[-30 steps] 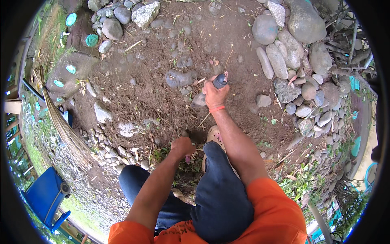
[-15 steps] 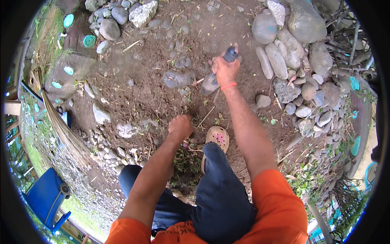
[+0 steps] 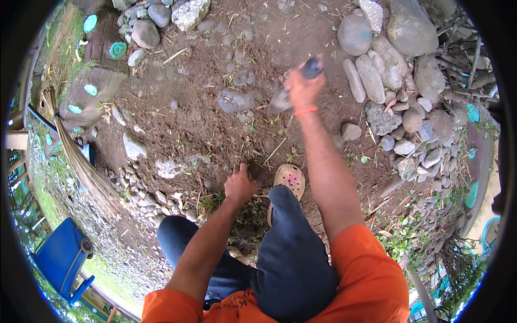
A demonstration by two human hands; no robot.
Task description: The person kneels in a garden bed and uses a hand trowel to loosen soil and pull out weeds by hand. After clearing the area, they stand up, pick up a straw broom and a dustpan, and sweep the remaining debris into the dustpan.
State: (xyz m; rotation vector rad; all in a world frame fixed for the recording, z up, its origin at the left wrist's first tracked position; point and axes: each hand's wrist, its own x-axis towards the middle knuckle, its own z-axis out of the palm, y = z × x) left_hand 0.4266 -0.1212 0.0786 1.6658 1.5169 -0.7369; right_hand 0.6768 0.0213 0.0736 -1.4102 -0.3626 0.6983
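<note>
Raised since the earlier frames, the right hand [image 3: 302,89] now sits higher over the bare brown soil ground [image 3: 204,134], farther from the knees, and the short dark-handled metal digging tool [image 3: 293,86] has risen with it. That hand is closed around the dark rounded handle, whose end protrudes above the fist; the grey blade angles down and to the left, its tip close to a flat grey stone [image 3: 237,100] near the middle of the ground. Whether the tip touches the soil cannot be determined because the blade is blurred. The left hand [image 3: 238,185] has stayed low, fingers curled against the soil just beside the tan perforated clog [image 3: 288,180]; whether it grips anything cannot be told. Judged from its form, the tool is rigid and moderately light, heavier toward the blade; hold it at the handle, well back from the metal edge. Grip may slip if the handle is soiled. Surface material is loose, crumbly earth with scattered twigs and sparse green weeds [image 3: 247,210]. Smooth rounded grey river stones [image 3: 371,78] border the far right edge of the ground, and smaller pebbles [image 3: 151,191] lie along the near left edge beside a bundled straw broom [image 3: 81,161].
</note>
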